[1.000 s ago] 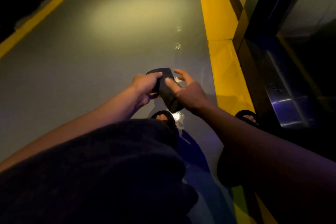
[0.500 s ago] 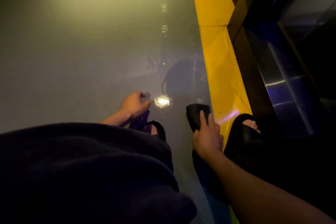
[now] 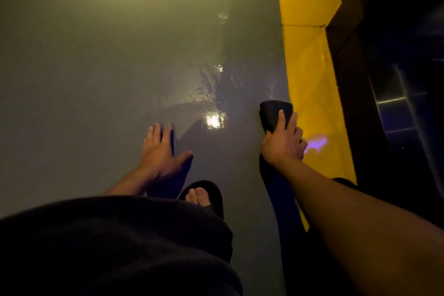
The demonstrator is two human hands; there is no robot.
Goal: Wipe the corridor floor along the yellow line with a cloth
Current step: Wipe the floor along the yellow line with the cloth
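From the head camera, looking steeply down in dim light, the corridor floor (image 3: 96,74) is a smooth grey, glossy surface that fills most of the view. A bright spot of reflected light (image 3: 213,120) lies on it between the two hands, with smaller glints and wet-looking streaks (image 3: 217,79) farther ahead. Along the right runs the yellow line (image 3: 310,60), a broad painted band with a thin seam crossing it near the top. A faint purple glow (image 3: 317,143) falls on the yellow just beside the right hand. Right of the band stands a dark brown frame (image 3: 346,38), and beyond it a dark panel (image 3: 403,108) with pale bluish reflected lines.

The right hand (image 3: 283,144) lies on the dark cloth (image 3: 272,113) with fingers stretched forward over it, pressing it down on the grey floor; the cloth's right edge touches the edge of the yellow line. The left hand (image 3: 159,149) is spread flat, palm down, fingers straight and thumb out to the side, resting on the bare floor well left of the cloth and holding nothing.

Near the bottom, toes in a black sandal (image 3: 206,197) show on the floor between the arms, and dark clothing (image 3: 108,247) covers the lower left
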